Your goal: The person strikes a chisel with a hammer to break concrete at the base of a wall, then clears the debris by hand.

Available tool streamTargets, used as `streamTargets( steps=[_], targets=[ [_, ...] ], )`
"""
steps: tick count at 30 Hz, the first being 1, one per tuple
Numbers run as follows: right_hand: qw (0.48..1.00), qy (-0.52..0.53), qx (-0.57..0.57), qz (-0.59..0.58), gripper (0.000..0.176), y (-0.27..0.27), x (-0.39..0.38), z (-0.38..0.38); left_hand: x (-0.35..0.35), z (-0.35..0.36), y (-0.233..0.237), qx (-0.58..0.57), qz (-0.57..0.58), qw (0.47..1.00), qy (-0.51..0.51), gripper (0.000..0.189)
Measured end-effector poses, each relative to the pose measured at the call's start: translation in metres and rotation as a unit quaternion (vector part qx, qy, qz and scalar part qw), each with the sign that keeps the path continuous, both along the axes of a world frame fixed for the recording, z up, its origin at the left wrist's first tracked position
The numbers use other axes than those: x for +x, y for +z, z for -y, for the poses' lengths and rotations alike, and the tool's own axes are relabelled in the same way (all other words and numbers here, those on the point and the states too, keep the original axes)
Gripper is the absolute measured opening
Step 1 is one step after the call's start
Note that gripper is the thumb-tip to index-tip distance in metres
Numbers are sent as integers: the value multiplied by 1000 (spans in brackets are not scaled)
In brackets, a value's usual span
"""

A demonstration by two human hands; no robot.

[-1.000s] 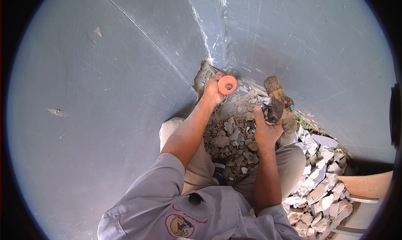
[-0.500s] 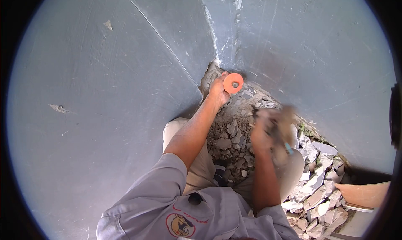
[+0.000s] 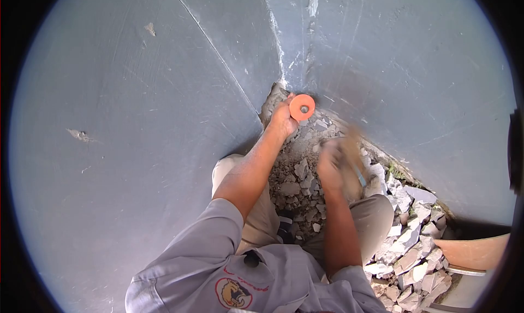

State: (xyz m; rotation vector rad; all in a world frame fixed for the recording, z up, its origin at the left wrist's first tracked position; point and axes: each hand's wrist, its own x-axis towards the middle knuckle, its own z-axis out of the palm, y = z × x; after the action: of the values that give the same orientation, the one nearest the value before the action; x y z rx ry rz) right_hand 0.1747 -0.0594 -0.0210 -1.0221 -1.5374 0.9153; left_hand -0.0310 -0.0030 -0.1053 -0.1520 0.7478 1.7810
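My left hand (image 3: 282,120) is closed around a tool topped by a round orange guard (image 3: 302,107), in the corner between two grey walls. Only the guard and the metal end at its centre show; the lower part is hidden. Lower and to the right, my right hand (image 3: 331,163) is closed on a blurred tool with a brown head or handle (image 3: 353,152) and a light blue part. Motion smears this tool, so its exact shape is unclear. Broken rubble (image 3: 302,170) lies beneath and between both hands.
Grey walls rise on the left (image 3: 136,149) and right (image 3: 420,78). A heap of broken pieces (image 3: 409,253) lies at the lower right, beside a curved orange-brown object (image 3: 472,253). My bent knees flank the rubble.
My right hand and its tool have moved left, towards the orange guard. My left hand keeps its hold, and the view has shifted slightly.
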Motion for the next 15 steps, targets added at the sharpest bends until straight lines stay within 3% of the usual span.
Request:
streamTargets(
  steps=[2,5,8,11,12,15],
  targets=[
    [960,105,-117,230,22,-42,-6,-17,10,4,1,-2,5,1000,-15,20],
    [993,74,-78,46,31,-35,-6,2,8,12,4,-14,0,1000,-7,21],
    [991,89,-68,66,21,34,7,11,3,5,10,3,0,1000,-10,21],
    [1000,22,-2,-21,10,65,20,16,4,1,6,-6,10,1000,15,22],
    [994,26,84,-68,9,69,22,13,3,0,2,-6,22,1000,20,21],
    [995,-7,89,-40,14,10,-4,1,-4,-2,2,-9,34,999,18,22]
  ],
)
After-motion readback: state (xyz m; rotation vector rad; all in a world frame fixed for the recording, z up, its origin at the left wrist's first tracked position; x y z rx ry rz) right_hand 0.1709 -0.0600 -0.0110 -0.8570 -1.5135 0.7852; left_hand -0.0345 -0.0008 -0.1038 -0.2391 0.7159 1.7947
